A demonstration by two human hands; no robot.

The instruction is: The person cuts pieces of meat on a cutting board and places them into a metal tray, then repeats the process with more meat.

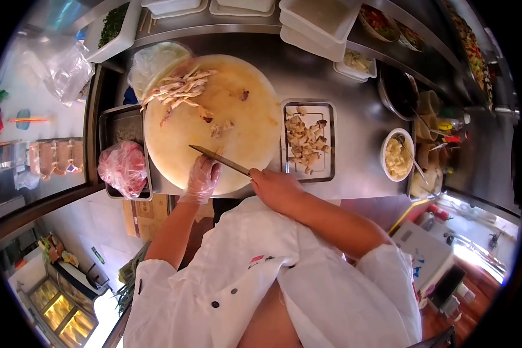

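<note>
My right hand (272, 187) is wrapped round the handle of a knife (221, 159), whose blade points left across the round cutting board (246, 116). In a clear plastic glove, my left hand (203, 175) rests at the board's near edge, fingers curled against the blade; what they hold, if anything, is hidden. Beyond the blade lie a few small chopped pieces (220, 129). A pile of long, pale, thin pieces that look like chicken feet (182, 90) lies at the board's far left. Right of the board, a metal tray (333, 136) holds chopped chunks (307, 142).
A clear bag of pink meat (123, 168) sits in a dark metal pan (111, 119) at left. Another plastic bag (156, 61) touches the board's far edge. At right stand a white bowl of pale paste (397, 155) and a dark pot (397, 95). White containers (319, 26) line the back shelf.
</note>
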